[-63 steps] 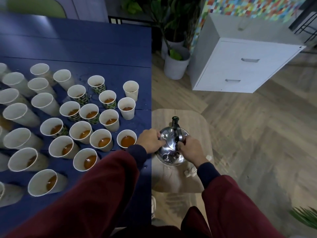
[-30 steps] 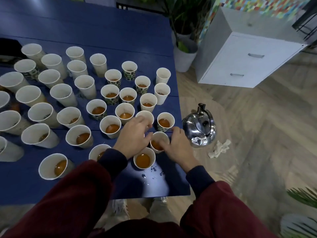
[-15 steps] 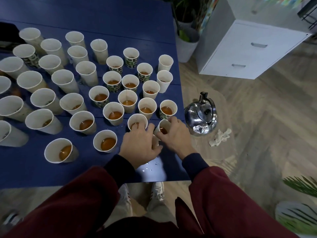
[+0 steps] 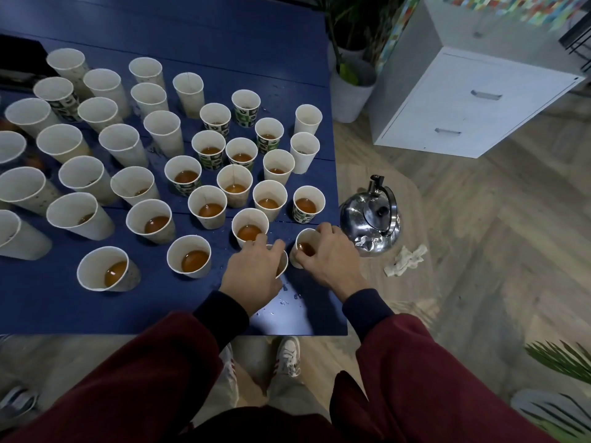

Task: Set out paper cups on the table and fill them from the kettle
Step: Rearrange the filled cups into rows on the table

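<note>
Several paper cups stand on the blue table (image 4: 57,308); those on the right hold amber liquid, for example one filled cup (image 4: 248,227). My left hand (image 4: 254,271) grips a cup (image 4: 282,263) from above, hiding most of it. My right hand (image 4: 329,255) grips the rim of a neighbouring cup (image 4: 303,243) with amber liquid, near the table's right edge. The shiny steel kettle (image 4: 372,219) stands on a low wooden stool (image 4: 406,193) just right of the table, with no hand on it.
A crumpled cloth (image 4: 405,260) lies on the stool beside the kettle. Water drops (image 4: 284,298) spot the table near my wrists. A white drawer cabinet (image 4: 473,100) and a potted plant (image 4: 350,87) stand at the back right. My shoes (image 4: 287,356) show under the table edge.
Both hands left the kettle on the stool and came over to the table's near right corner, where each took hold of a cup. The camera view shifted left and down.
</note>
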